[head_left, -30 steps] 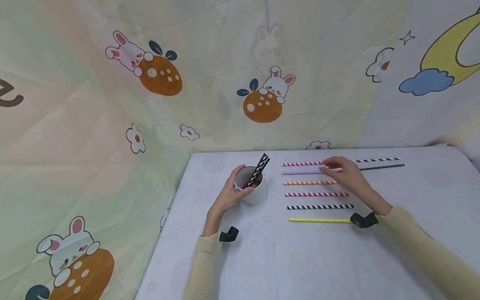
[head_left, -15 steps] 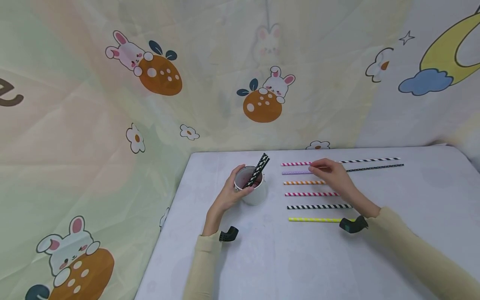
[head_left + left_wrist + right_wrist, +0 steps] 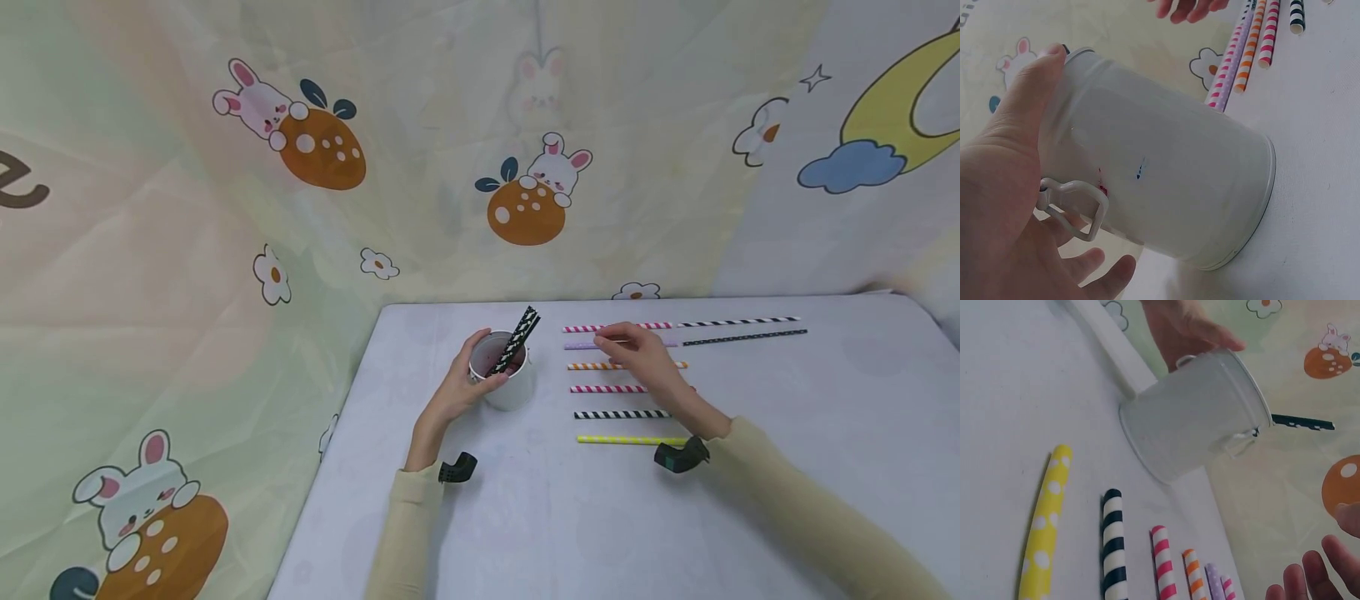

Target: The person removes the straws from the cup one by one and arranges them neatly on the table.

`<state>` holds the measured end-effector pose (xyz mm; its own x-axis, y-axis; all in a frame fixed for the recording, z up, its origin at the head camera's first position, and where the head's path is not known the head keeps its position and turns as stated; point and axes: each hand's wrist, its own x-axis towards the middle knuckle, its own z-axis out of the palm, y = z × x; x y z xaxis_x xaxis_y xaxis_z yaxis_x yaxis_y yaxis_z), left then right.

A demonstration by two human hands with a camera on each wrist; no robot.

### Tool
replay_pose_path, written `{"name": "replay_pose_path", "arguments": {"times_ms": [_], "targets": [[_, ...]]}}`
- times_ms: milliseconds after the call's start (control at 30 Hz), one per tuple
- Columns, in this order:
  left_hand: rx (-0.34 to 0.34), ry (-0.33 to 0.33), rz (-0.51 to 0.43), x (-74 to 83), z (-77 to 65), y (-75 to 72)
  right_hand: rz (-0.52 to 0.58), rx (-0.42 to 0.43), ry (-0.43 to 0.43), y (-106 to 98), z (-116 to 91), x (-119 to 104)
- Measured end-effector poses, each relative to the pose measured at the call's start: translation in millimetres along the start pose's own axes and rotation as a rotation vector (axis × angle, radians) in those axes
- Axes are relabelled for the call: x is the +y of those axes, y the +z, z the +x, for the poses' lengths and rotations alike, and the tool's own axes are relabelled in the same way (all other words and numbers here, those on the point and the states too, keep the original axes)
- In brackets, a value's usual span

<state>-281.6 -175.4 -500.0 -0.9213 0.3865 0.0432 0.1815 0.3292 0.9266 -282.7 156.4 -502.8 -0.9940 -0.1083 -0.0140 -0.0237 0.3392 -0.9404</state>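
Observation:
My left hand grips a small white bucket by its side and rim; a small wire ear shows on its wall in the left wrist view. Black patterned straws lean inside it, their upper ends above the rim. My right hand hovers over the left part of the straw rows, fingers loosely bent, nothing seen between them. Under or beside it lie a pink-striped straw, a lilac dotted straw and an orange-striped straw, partly hidden by the hand.
Nearer me lie a red-striped straw, a black-striped straw and a yellow dotted straw. Farther right are another black-striped straw and a black dotted straw. A printed cloth hangs behind the white table.
My right hand has moved left above the straws, uncovering the right ends of the pink and lilac ones. The left hand and the bucket have stayed put.

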Motion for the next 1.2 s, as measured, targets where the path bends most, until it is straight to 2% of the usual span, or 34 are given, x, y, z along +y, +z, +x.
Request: {"name": "replay_pose_path", "arguments": {"times_ms": [100, 200, 367, 400, 533, 833, 1200], "targets": [[0.027, 0.001, -0.005, -14.8, 4.4, 2.0, 0.068, -0.011, 0.019, 9, 0, -2], [0.045, 0.007, -0.004, -19.6, 5.2, 2.6, 0.127, -0.014, 0.034, 18, 1, -4], [0.055, 0.014, 0.011, -20.8, 5.0, 2.3, 0.196, -0.018, 0.051, 35, 3, -9], [0.046, 0.006, 0.01, -16.0, 3.6, 1.6, 0.212, -0.019, 0.054, 38, 3, -10], [0.02, -0.005, 0.017, -16.1, 4.6, 0.7, 0.265, -0.027, 0.057, 49, 3, -13], [0.059, 0.003, 0.016, -20.5, 4.0, 2.6, 0.285, -0.015, 0.036, 70, 3, -18], [0.06, 0.005, -0.004, -21.7, 3.3, 2.7, 0.313, 0.02, -0.014, 94, 6, -29]]}}
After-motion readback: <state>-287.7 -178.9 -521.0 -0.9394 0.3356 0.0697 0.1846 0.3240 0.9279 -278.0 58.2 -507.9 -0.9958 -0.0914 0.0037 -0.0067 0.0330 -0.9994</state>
